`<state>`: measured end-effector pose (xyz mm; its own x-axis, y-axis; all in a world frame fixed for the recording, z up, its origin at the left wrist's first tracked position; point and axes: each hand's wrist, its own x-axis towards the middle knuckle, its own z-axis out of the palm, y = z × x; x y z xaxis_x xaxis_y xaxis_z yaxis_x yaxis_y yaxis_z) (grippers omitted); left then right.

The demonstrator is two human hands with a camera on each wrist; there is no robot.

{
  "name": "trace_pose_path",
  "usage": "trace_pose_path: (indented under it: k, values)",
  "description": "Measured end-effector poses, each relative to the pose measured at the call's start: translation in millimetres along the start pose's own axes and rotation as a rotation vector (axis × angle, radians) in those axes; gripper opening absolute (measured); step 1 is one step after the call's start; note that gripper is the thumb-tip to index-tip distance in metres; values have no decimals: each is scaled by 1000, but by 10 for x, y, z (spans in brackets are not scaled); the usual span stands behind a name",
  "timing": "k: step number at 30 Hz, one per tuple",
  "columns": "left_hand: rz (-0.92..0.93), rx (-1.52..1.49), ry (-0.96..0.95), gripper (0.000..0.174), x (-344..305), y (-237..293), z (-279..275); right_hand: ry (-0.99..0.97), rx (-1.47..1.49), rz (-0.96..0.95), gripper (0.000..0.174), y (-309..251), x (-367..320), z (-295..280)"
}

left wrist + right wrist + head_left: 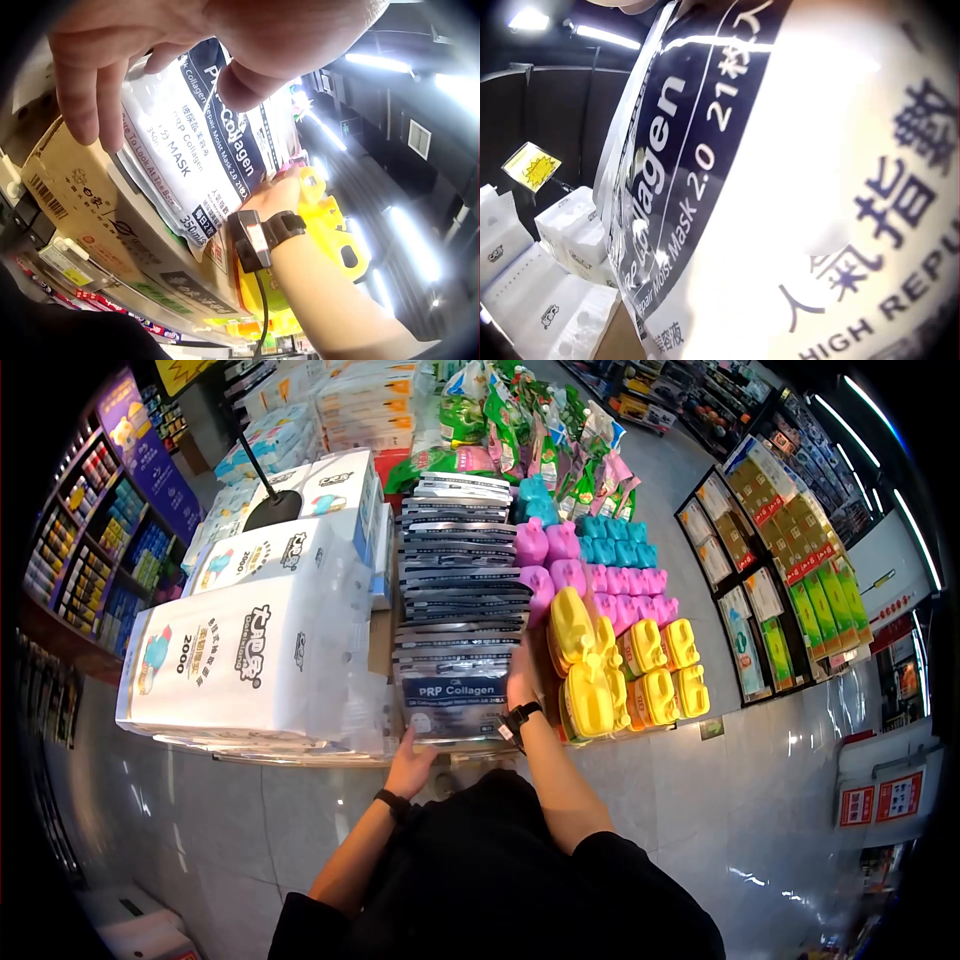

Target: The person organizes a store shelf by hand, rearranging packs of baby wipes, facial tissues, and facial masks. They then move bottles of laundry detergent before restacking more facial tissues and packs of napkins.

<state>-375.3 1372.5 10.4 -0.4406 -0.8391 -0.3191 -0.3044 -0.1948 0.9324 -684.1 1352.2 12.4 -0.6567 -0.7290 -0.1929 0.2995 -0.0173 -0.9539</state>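
Observation:
A row of collagen face mask packs (460, 575) stands close together in the head view, silver and dark blue. The front pack (455, 695) faces me with a dark "PRP Collagen" band; its print fills much of the right wrist view. My left hand (410, 763) holds its lower left corner. In the left wrist view the thumb (244, 88) lies over the pack's face, while the other fingers (79, 105) come down at its side edge. My right hand (520, 678) grips the right edge; its fingers are mostly hidden in the right wrist view.
White paper packs (230, 650) are piled at the left, by a black stand base (274, 510). Yellow bottles (585, 695), pink bottles (567, 575) and teal bottles (600, 540) line the right. A cardboard box (97, 210) sits below the masks. Grey floor (790, 770) surrounds the display.

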Motion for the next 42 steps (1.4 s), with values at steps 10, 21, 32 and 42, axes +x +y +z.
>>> trace_pose_path:
  k: [10,21,32,42]
  values:
    - [-76,-30,-45,85,-6,-41,-10,-126,167,-101,61,-19,316,55]
    - [-181,204,-147,88,-58,488,-182,-155,145,72,60,26,577,-14]
    - [471,743,79,73,28,1127,121,-195,-266,-17,73,-169,-418,-36]
    - [439,927,55,81,178,980,373,-84,-352,-35,105,-37,-670,-175]
